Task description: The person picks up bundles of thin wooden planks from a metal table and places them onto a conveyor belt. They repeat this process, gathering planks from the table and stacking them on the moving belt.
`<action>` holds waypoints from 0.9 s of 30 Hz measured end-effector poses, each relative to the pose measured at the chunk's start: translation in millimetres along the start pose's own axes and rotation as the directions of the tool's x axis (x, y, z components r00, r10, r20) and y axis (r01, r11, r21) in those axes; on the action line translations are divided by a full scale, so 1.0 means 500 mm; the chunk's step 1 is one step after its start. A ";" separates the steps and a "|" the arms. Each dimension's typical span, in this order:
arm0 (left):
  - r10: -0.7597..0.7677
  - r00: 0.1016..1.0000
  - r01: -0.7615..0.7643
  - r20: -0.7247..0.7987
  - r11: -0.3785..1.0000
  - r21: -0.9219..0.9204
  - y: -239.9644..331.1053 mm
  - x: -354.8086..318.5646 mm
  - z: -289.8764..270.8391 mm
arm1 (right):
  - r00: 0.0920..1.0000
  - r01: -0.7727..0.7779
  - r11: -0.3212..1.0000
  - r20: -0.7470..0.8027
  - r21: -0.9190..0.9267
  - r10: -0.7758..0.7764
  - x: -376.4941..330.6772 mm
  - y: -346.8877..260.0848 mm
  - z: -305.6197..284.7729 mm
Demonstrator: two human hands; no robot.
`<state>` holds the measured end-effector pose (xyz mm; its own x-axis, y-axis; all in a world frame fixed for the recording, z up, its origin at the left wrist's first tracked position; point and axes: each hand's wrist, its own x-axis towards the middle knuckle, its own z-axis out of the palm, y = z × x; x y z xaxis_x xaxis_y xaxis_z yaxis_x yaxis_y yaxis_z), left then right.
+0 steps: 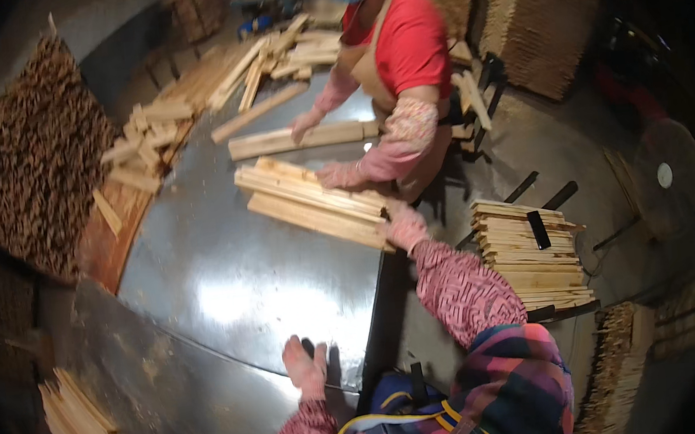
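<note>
My right hand (406, 226), in a pink glove, reaches out to the near right end of a bundle of pale wooden strips (314, 207). Its fingers close on the ends of these strips at the metal table's edge. My left hand (304, 366), also gloved, hovers over the near part of the table with its fingers apart and nothing in it. Across from me a co-worker in a red shirt and tan apron rests one gloved hand (342, 174) on the same bundle. The co-worker's other hand (304, 126) lies on a thicker group of strips (299, 140) behind it.
Loose wood pieces (147, 143) lie along the table's (202, 254) far left side. A tall stack of sticks (36, 153) stands beyond. On the right, a rack holds a strip pile (528, 255) with a black object (539, 230) on top. More strips (81, 426) lie at lower left.
</note>
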<state>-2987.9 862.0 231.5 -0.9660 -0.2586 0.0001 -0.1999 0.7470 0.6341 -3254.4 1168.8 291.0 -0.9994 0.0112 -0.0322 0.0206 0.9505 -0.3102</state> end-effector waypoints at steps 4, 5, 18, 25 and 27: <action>0.062 0.984 -0.068 -0.168 0.997 -0.029 0.042 0.149 0.049 | 0.990 -0.042 0.992 0.126 -0.121 0.057 0.161 0.092 0.018; 0.044 0.989 -0.041 -0.143 0.999 0.022 0.042 0.176 0.056 | 0.961 -0.066 0.989 0.259 -0.135 0.100 0.198 0.113 0.026; -0.152 0.985 0.162 -0.080 0.977 0.138 0.071 0.398 0.216 | 0.787 -0.240 0.956 0.610 0.168 0.090 0.352 0.147 0.116; -0.428 0.876 0.433 0.223 0.901 0.028 0.154 0.518 0.321 | 0.944 -0.138 0.910 0.329 0.391 0.002 0.323 0.128 0.054; -0.488 0.848 0.517 0.204 0.848 -0.119 0.176 0.531 0.339 | 0.979 -0.136 0.991 0.152 0.012 0.133 0.363 0.104 0.040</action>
<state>-3289.7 963.0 156.2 -0.7554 -0.4594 -0.4673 -0.6491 0.4270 0.6295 -3434.0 1213.9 249.9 -0.9720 0.0901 -0.2170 0.1569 0.9363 -0.3143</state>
